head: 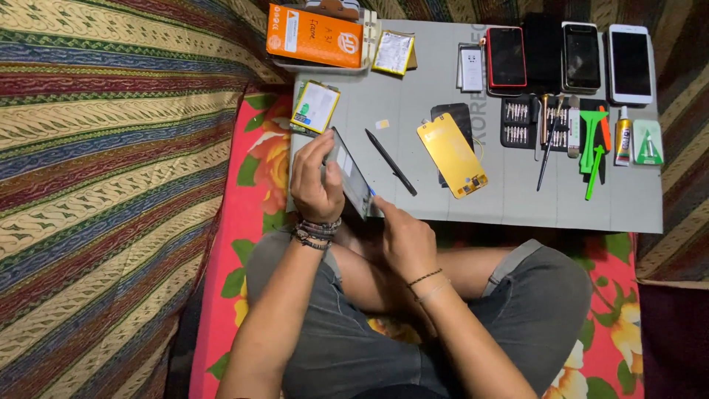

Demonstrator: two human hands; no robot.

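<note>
Phone [348, 179] sat tilted on edge at the near-left of the grey work mat [517, 199], screen side partly toward the camera, just below the loose battery [315, 106]. Looked thin, light, rigid along the frame; the glass face was likely fragile and slick, so edge grips only, no pressure on the flat. Best hold would be the long side rails near the middle, clear of the seam being worked.

Left hand [316, 185] was wrapped over the phone's upper end, fingers curled around the far edge, thumb on the near side: a firm clamp. Right hand [402, 240] was pinched narrow at the phone's lower corner, where a small blue tip [371, 192] showed against the edge; couldn't tell exactly what that was, probably a pick.

Nearby on the mat: black stylus-like tool [391, 162] just right of the phone, yellow-backed screen panel [452, 155] over a dark one. Further right, bit set in a black case [528, 123], green pry tools [593, 148], glue tube [624, 137]. Row of phones along the far edge [581, 58], orange box [314, 35] and a second battery [393, 52] at far left.

Person was seated cross-legged on a floral red cloth [236, 222].
</note>
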